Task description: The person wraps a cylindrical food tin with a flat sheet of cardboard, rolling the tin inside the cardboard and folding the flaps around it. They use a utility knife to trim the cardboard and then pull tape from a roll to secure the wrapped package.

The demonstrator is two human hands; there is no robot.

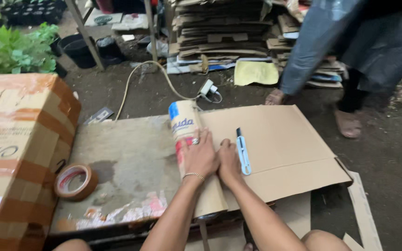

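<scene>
A flat sheet of brown cardboard (280,144) lies on a worn board (126,167), its left edge rolled into a tube (184,123) with blue and red print. My left hand (200,155), wearing a ring and a bracelet, presses flat on the rolled part. My right hand (229,162) presses down right beside it on the cardboard. A light blue utility knife (243,153) lies on the sheet just right of my right hand. Both hands rest on the cardboard rather than gripping it.
A roll of brown packing tape (75,181) sits on the board's left. A large taped cardboard box (19,148) stands at far left. Another person's legs in sandals (345,121) stand at upper right. Stacked flattened cardboard (224,32), a cable with plug (208,88) and plants (10,49) lie behind.
</scene>
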